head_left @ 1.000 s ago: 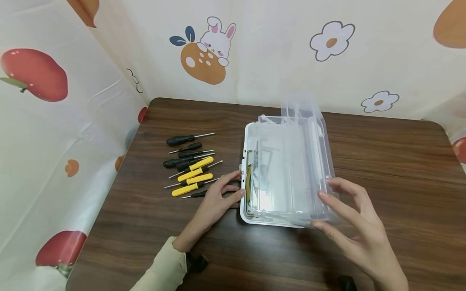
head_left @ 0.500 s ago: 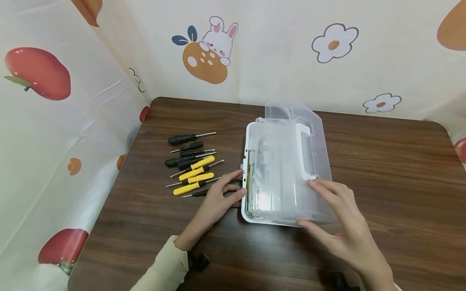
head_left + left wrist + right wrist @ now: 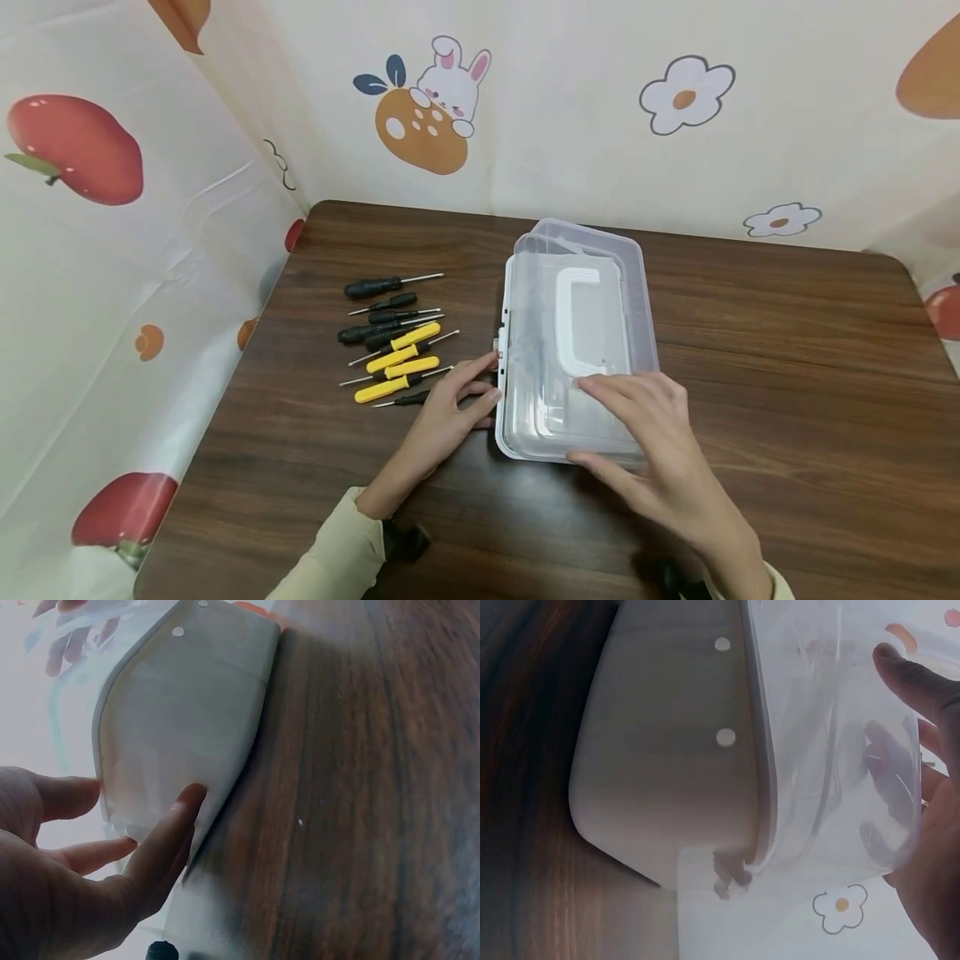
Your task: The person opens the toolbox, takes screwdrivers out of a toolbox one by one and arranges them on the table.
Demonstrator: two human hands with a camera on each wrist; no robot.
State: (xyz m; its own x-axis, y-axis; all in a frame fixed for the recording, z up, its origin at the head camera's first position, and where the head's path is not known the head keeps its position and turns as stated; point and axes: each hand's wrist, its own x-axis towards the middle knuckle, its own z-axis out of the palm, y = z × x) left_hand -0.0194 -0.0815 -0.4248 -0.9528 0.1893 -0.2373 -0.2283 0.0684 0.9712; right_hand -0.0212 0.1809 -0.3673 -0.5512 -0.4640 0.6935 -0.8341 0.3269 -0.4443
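A white toolbox (image 3: 501,421) stands lengthwise on the table. Its clear plastic lid (image 3: 528,333), with a white handle (image 3: 566,325) on top, lies tilted over the base. My right hand (image 3: 652,450) holds the lid near its close end, thumb on the end wall and fingers on the top; in the right wrist view several fingertips (image 3: 889,765) show through the plastic. At the toolbox's left side, by the latch, my left hand (image 3: 450,412) rests with spread fingers. The left wrist view has its thumb (image 3: 71,796) at the rim and a fingertip (image 3: 193,796) against the outer wall.
Left of the box lies a row of screwdrivers, some with black handles (image 3: 371,288) and some with yellow handles (image 3: 382,390). The dark wooden table (image 3: 772,333) meets a printed curtain (image 3: 570,108) at the back. Another one hangs along the left.
My right hand has moved left, swinging the lid over the base; the handle now lies above the box. The contents seen at the left earlier are now under the lid. My left hand stays put.
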